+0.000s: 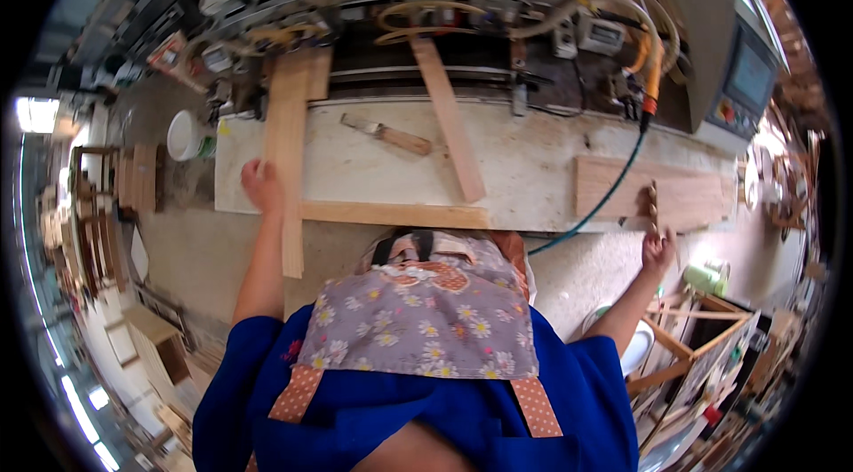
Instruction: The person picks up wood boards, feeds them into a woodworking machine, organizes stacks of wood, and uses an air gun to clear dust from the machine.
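The left hand [261,184] hides part of the long plank [286,161] — its grip there can't be made out.

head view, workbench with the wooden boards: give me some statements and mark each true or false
1. The left hand rests against the long pale wooden plank that overhangs the bench edge. True.
2. The right hand grips the wooden-handled tool. False: that tool lies alone on the dusty white benchtop.
3. A teal hose crosses the wide wooden board. True.
4. The person wears a plain black apron. False: the apron is grey and floral.
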A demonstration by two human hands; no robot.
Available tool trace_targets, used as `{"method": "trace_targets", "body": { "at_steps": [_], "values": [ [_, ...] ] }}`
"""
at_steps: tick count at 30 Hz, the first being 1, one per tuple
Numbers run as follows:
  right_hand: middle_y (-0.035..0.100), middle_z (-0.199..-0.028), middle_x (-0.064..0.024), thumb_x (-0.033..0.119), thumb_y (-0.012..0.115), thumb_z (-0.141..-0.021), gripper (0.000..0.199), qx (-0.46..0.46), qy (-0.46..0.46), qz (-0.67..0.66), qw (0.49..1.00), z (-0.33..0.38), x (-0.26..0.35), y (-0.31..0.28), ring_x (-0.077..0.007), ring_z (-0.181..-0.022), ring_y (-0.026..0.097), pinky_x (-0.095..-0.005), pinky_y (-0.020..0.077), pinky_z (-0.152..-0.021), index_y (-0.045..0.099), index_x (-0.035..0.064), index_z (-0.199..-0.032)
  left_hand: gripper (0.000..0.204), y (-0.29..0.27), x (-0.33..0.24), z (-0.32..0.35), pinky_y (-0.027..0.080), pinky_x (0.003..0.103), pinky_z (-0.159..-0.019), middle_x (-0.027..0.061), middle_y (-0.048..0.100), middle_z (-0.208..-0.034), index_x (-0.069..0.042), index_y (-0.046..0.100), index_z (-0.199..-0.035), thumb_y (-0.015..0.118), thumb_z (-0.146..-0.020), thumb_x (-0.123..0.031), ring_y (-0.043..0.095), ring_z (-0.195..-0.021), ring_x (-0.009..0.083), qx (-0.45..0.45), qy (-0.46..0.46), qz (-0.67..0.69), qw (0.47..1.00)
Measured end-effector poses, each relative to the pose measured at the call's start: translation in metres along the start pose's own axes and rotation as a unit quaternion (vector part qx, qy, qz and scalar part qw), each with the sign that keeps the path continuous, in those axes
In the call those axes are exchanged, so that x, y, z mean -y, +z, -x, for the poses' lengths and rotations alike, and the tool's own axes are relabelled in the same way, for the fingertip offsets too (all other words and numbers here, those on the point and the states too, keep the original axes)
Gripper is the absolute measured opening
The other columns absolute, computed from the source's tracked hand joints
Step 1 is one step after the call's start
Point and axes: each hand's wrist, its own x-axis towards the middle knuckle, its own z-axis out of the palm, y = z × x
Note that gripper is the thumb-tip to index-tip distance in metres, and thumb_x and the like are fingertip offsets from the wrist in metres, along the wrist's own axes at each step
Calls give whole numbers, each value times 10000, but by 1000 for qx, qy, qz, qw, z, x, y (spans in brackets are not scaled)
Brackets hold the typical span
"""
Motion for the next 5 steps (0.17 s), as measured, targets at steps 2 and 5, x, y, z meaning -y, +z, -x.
{"method": "trace_targets", "body": {
  "at_steps": [2,5],
  "values": [
    [609,-721,-25,194,589,-939,189,186,-85,62,977,-15,44,-48,-104,-595,560,-232,496,-549,603,22,-1016,269,-1,-85,-3,426,412,-891,123,600,-1025,-44,571,-1035,639,-784,-115,544,-1000,313,20,65,58,996],
    [645,-1001,-141,174,548,-957,371,242,-84,83,963,-6,69,-10,-78,-660,597,-204,530,-604,432,-51,-1229,339,-3,-130,7,402,402,-956,125,601,-1081,-53,569,-1075,674,-770,-155,540,-1058,318,91,142,133,977]
  ]
}}
